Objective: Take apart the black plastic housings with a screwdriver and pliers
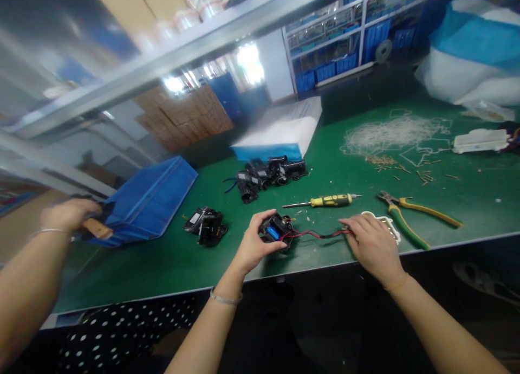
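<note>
My left hand (254, 243) is closed around a small black housing (277, 232) with a blue part inside, held just above the green table's front edge (170, 265). Red and black wires (320, 234) run from the housing rightward to my right hand (371, 243), whose fingers pinch their far end beside a white plastic piece (388, 225). A yellow-handled screwdriver (330, 200) lies just beyond both hands.
Another person's hand (67, 214) at the left grips a wooden handle by a tipped blue bin (148, 200). Black housings lie in a pile (268, 176) and a pair (206, 226). Yellow-green pliers (410, 214), loose pins, white wire scraps (394, 135) and a white-blue bag (280, 133) sit farther back.
</note>
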`<state>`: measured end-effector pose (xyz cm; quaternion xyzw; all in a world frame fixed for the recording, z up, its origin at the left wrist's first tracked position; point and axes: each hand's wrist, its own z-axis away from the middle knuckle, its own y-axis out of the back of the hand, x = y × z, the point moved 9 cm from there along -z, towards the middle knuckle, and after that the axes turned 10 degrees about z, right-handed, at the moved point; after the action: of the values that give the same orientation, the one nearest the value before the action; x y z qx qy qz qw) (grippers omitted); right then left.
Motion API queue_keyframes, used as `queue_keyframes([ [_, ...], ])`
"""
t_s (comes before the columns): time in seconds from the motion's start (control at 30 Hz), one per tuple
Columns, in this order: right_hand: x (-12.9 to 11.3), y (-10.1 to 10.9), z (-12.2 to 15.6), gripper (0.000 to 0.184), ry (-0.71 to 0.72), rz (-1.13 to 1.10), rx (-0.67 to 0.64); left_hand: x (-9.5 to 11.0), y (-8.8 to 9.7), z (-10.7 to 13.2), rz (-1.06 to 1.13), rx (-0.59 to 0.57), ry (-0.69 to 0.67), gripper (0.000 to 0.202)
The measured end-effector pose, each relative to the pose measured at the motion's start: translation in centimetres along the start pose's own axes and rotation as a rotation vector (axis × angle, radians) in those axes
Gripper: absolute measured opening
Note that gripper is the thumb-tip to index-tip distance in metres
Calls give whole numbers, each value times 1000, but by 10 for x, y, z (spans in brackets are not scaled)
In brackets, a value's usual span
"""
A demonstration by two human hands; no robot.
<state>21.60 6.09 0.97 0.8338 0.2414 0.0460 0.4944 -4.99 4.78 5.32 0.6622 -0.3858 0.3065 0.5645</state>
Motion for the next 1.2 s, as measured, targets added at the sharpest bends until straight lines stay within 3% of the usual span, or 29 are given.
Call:
queue_keyframes([
  [0.07, -3, 3, 0, 36, 22, -4, -21, 7, -8, -1, -50, -39, -69, 78],
  [0.17, -18, 23, 1, 55, 42, -55, -10, 15, -18, -1, -97, -82, -115, 81],
  [0.3, -67, 51, -4, 51, 136, -381, -24, 21, -27, -1, -131, -119, -128, 85],
  [0.37, -89, 47, -11, 41, 139, -550, -54, 24, -28, 0, -134, -117, -137, 82],
  [0.47, -104, 20, -22, 26, 62, -608, -104, 27, -28, 1, -138, -114, -152, 76],
  [0.57, -103, -11, -27, 19, -8, -537, -136, 28, -28, 1, -150, -114, -156, 74],
  [0.7, -95, -30, -20, 13, -52, -480, -149, 28, -27, 1, -162, -120, -155, 74],
  [1.0, -85, -31, -18, 39, -92, -685, -139, 26, -29, 0, -186, -112, -131, 70],
  [1.2, -75, -35, -20, 40, -153, -944, -86, 37, -50, -2, -193, -171, -131, 71],
])
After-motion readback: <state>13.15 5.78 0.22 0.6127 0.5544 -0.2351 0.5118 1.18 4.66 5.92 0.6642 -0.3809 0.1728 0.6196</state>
